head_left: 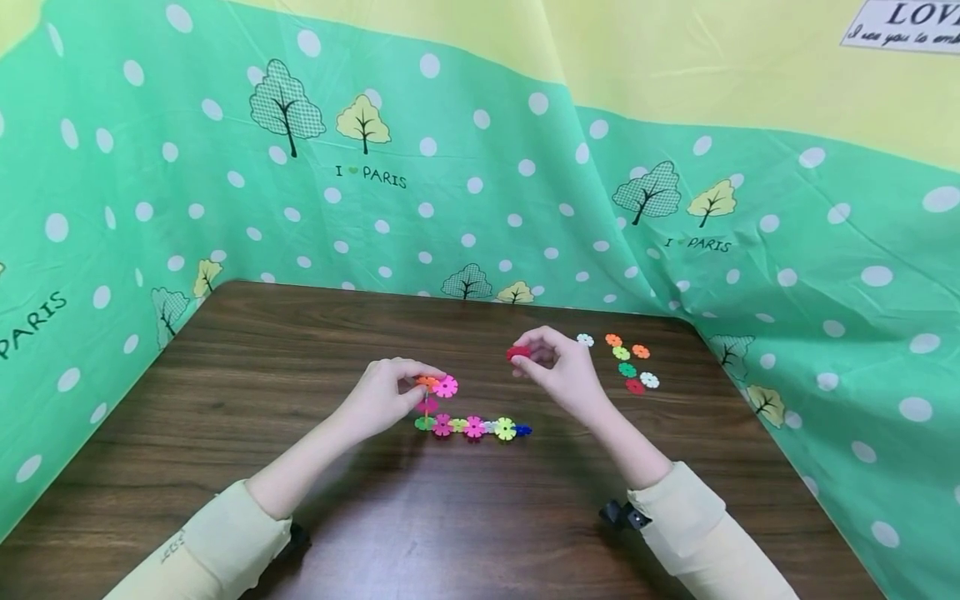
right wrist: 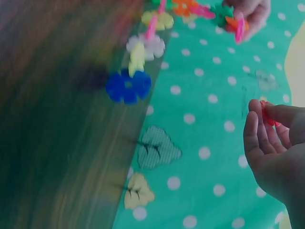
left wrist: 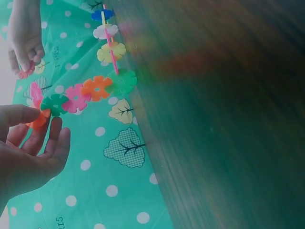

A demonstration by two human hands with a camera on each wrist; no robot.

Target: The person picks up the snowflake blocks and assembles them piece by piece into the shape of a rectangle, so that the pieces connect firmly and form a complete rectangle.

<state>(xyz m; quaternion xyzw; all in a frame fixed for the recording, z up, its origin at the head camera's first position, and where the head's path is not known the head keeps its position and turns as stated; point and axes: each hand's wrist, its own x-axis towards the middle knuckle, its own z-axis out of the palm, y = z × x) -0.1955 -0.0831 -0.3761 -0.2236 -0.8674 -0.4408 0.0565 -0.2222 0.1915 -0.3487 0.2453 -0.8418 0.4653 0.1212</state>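
My left hand (head_left: 384,398) pinches an orange snowflake disc (left wrist: 38,122) between thumb and fingers. It is the top end of a linked chain of notched plastic discs. A bright pink disc (head_left: 447,386) joins that orange one. Below the hand the chain drops through green (left wrist: 54,104), pink and orange discs to a light green disc (left wrist: 122,83) at a corner. From there a row of pink, yellow and white discs runs right along the table to a blue disc (right wrist: 128,86). Apart from the chain, my right hand (head_left: 561,371) holds a red snowflake disc (head_left: 517,353) in its fingertips.
Several loose discs lie at the table's right: white (head_left: 649,380), orange (head_left: 641,352), yellow-green (head_left: 621,353), green (head_left: 627,369) and red (head_left: 635,386). A dotted green and yellow cloth (head_left: 480,200) stands behind and beside the dark wooden table (head_left: 450,525).
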